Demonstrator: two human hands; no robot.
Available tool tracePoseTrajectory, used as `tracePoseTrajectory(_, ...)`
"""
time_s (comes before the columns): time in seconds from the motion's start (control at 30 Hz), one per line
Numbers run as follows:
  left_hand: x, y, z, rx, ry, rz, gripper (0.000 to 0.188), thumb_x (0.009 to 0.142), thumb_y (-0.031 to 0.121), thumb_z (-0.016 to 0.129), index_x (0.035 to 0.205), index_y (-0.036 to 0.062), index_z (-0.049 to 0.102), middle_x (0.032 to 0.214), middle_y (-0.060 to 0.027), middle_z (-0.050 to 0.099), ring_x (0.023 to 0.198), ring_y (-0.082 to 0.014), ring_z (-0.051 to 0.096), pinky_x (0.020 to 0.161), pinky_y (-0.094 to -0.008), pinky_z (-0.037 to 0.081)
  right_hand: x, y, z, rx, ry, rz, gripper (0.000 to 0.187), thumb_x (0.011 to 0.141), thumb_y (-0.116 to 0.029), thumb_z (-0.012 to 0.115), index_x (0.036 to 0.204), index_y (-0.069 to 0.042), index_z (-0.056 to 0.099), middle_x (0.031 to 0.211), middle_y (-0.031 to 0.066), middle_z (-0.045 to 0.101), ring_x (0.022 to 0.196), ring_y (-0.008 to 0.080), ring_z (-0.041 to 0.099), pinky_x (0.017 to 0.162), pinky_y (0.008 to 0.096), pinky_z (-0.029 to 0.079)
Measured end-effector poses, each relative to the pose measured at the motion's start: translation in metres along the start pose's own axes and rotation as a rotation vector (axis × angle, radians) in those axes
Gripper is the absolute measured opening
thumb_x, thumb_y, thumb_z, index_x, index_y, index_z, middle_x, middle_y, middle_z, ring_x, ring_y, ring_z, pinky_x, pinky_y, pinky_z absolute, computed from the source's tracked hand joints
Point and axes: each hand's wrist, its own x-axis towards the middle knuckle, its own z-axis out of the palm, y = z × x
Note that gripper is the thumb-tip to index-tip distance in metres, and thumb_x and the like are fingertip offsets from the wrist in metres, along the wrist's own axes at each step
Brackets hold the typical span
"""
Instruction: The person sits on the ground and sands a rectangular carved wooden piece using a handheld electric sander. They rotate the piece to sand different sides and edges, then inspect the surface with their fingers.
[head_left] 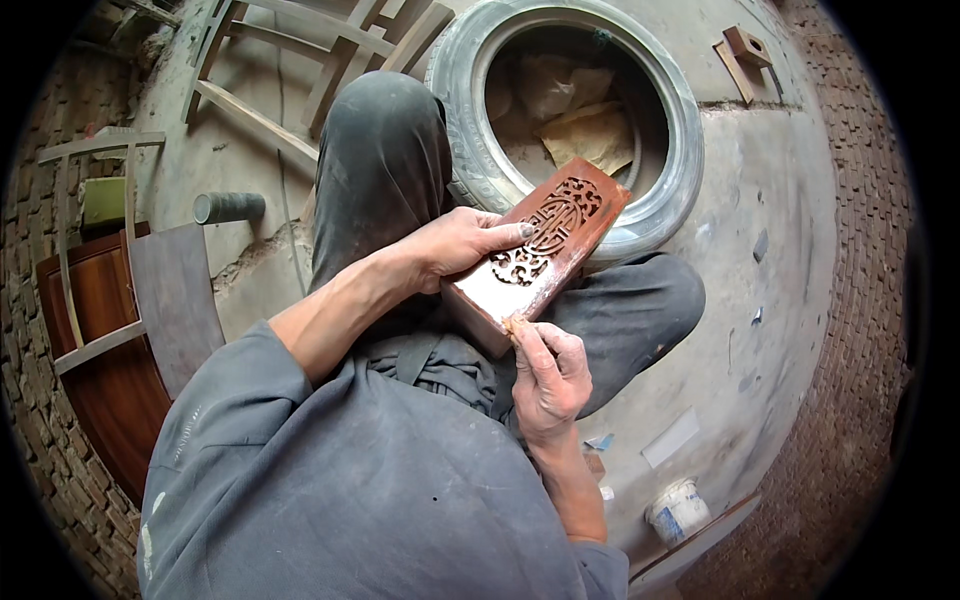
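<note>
Head view: the carved wooden box (550, 255) sits tilted over the legs (630, 310), left hand (465, 243) grasping its side, right hand (552, 375) pinching a small yellowish scrap (514, 325) at its near corner. I'd fear hard pressing twisting it loose. Its far end overlaps the tyre (683, 130), contact unclear; the floor (765, 200) rightward offers room

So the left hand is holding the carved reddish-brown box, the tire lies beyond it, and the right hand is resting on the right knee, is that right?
Not quite: the right hand isn't on the right knee; the head view shows it at the near end of the carved reddish-brown box.
</note>
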Motion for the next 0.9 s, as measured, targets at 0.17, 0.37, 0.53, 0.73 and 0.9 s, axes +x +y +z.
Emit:
tracePoseTrajectory(0.17,0.002,0.0,-0.003,0.014,0.004,-0.02,0.034,0.11,0.026,0.067,0.125,-0.0046,0.071,0.105,-0.0073,0.08,0.083,-0.0104,0.076,0.073,-0.027,0.064,-0.016,0.004,-0.005,-0.137,-0.069,-0.121,0.044,0.083,0.001,0.084,0.125,-0.01,0.082,0.112,0.006,0.073,0.09,0.022,0.071,0.076,0.0337,0.061)
tracePoseTrajectory(0.37,0.002,0.001,-0.002,0.027,0.015,-0.012,0.037,0.11,0.027,0.067,0.128,-0.0049,0.071,0.107,-0.0078,0.08,0.085,-0.0103,0.076,0.075,-0.0272,0.064,-0.009,0.0,-0.01,-0.014,-0.128,0.064,0.059,0.086,0.003,0.078,0.143,-0.012,0.07,0.113,0.0091,0.07,0.094,0.0278,0.068,0.078,0.039,0.06)
tracePoseTrajectory(0.53,0.002,0.0,-0.006,0.061,0.01,-0.016,0.039,0.109,0.029,0.07,0.129,-0.0042,0.07,0.108,-0.0063,0.079,0.086,-0.0098,0.076,0.076,-0.0262,0.064,-0.011,-0.003,-0.016,-0.143,-0.275,-0.062,0.064,0.082,0.003,0.076,0.143,-0.016,0.072,0.107,0.0058,0.064,0.092,0.0245,0.066,0.078,0.037,0.059)
tracePoseTrajectory(0.73,0.001,0.0,-0.002,0.091,0.031,0.0,0.031,0.11,0.024,0.067,0.122,-0.0041,0.073,0.104,-0.0063,0.079,0.083,-0.0093,0.074,0.074,-0.0268,0.061,-0.015,-0.005,-0.021,-0.072,-0.262,-0.042,0.068,0.083,0.003,0.073,0.147,-0.019,0.069,0.106,0.0064,0.065,0.089,0.0234,0.066,0.077,0.0355,0.058)
tracePoseTrajectory(0.9,0.005,-0.003,-0.006,0.153,0.041,0.03,0.03,0.11,0.025,0.067,0.118,-0.0036,0.074,0.101,-0.005,0.079,0.082,-0.0084,0.071,0.073,-0.0272,0.059,0.0,0.008,-0.028,-0.35,-0.358,-0.073,0.065,0.087,0.002,0.067,0.149,-0.017,0.067,0.106,0.0083,0.065,0.088,0.0267,0.065,0.077,0.0403,0.057)
